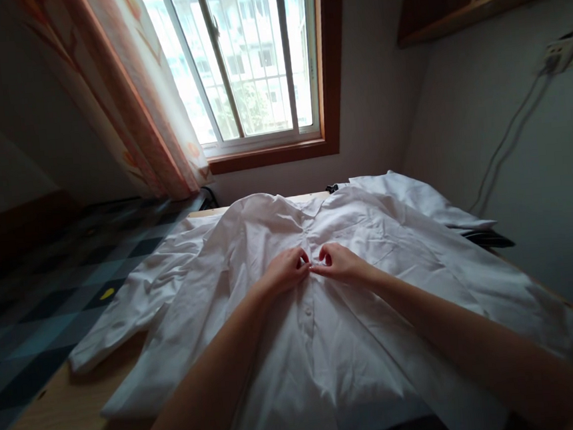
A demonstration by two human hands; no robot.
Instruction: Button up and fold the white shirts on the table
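A white button-up shirt lies spread front side up, its collar toward the window and its sleeves out to the sides. My left hand pinches the front placket from the left, thumb and fingertips together. From the right, my right hand pinches the same strip, and the fingertips of both hands meet there. What lies right between the fingertips is too small to make out. Below the hands, a button shows on the placket.
Under the shirt is a wooden board. A dark checked bedspread stretches along the left. Behind stand a window and a patterned curtain. A cable hangs from a wall socket at right, near a wooden shelf.
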